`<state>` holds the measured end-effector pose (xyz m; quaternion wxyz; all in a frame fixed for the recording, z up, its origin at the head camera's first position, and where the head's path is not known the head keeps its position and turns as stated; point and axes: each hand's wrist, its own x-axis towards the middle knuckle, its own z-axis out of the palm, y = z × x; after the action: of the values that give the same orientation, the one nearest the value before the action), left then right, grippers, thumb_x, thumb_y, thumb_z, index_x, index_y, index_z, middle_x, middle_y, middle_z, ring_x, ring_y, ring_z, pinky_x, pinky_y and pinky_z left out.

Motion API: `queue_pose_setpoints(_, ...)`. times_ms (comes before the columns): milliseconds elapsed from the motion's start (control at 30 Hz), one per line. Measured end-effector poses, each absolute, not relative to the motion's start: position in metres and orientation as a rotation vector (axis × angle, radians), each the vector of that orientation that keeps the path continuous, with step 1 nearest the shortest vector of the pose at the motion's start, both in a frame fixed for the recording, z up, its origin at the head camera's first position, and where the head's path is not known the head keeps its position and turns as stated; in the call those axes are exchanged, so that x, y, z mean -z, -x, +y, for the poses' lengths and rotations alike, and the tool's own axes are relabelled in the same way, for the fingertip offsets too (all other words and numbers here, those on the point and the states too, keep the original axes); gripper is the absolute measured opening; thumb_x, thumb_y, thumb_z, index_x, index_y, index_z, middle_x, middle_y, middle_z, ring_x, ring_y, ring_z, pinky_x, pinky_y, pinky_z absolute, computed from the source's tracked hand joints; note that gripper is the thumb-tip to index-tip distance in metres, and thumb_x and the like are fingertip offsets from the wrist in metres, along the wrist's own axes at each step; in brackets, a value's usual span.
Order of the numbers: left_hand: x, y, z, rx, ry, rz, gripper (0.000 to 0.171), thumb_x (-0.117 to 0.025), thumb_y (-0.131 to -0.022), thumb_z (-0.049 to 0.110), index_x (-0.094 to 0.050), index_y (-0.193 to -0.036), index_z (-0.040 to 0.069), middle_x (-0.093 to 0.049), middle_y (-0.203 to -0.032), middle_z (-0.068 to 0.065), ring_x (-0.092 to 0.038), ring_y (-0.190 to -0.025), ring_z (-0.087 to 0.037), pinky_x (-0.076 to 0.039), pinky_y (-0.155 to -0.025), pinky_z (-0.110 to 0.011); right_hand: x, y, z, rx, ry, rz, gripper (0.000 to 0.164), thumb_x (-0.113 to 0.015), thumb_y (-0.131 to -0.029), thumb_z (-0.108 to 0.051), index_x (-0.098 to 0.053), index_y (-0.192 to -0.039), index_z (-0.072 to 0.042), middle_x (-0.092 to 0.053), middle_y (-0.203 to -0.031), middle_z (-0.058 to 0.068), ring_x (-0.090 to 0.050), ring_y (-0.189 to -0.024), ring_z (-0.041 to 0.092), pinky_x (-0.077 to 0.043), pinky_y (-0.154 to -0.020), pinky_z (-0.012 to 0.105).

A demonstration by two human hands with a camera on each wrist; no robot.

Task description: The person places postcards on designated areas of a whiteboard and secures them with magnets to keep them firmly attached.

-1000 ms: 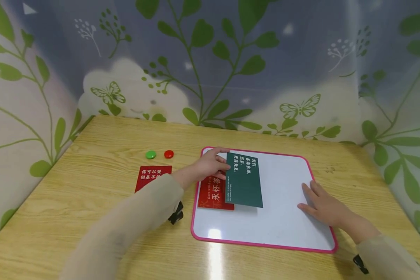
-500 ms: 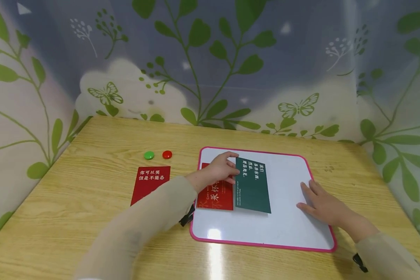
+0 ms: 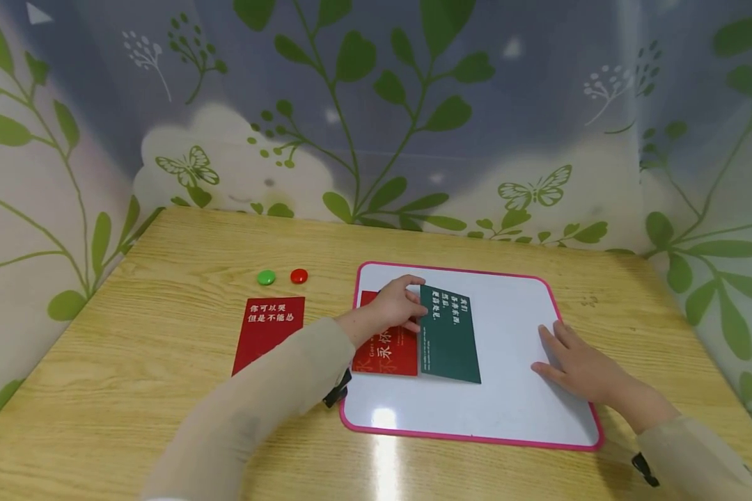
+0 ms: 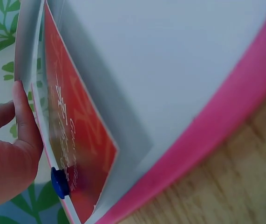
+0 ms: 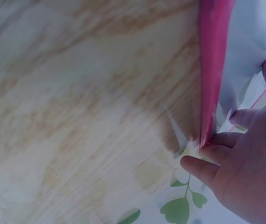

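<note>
A whiteboard [image 3: 514,417] with a pink rim lies flat on the table. Between thumb and fingers, my left hand [image 3: 397,305] pinches the left edge of a dark green card [image 3: 450,341] with white lettering, over the middle of the board. Left of that card, a red card [image 3: 385,355] lies on the board, partly under my left hand. A blue round magnet [image 4: 59,183] sits on this red card in the left wrist view; the hand hides it in the head view. My right hand [image 3: 581,365] rests on the board's right rim, fingers spread and fairly straight.
Another red card [image 3: 268,334] with white lettering lies on the wooden table [image 3: 163,390] left of the board, partly behind the left sleeve. A green magnet [image 3: 266,277] and a red magnet [image 3: 299,276] stand behind it. A leaf-patterned curtain [image 3: 376,139] closes the back.
The green card has moved right with my left hand, off the red card, then slightly back left and flatter toward the board. My right hand has stayed on the rim.
</note>
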<state>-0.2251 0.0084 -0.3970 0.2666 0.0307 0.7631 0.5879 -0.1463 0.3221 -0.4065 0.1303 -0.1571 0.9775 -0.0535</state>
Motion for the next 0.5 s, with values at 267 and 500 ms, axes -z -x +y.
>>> queue_pose_setpoints(267,0.4007,0.2235,0.0106,-1.559,-0.096,2.072,0.059,-0.061,-0.089,0.004,-0.036,-0.142,0.012,-0.050,-0.098,-0.011,-0.060,-0.067,-0.015,-0.053,-0.051,-0.022,0.4056,0.1455,0.3205,0.147,0.439,2.846,0.079,-0.058,-0.088,-0.045,-0.033,-0.138,0.011,-0.025,-0.141,0.040,-0.027,-0.129,0.055,-0.034,-0.100,0.062)
queue_pose_setpoints(500,0.3999,0.2214,0.0131,-1.534,-0.106,2.092,0.056,-0.060,-0.090,0.005,-0.037,-0.140,0.011,-0.052,-0.103,-0.013,-0.060,-0.065,-0.015,-0.054,-0.052,-0.023,0.4041,0.1454,0.3188,0.168,0.416,2.832,0.080,-0.058,-0.087,-0.046,-0.032,-0.139,0.010,-0.024,-0.143,0.040,-0.025,-0.130,0.055,-0.033,-0.100,0.063)
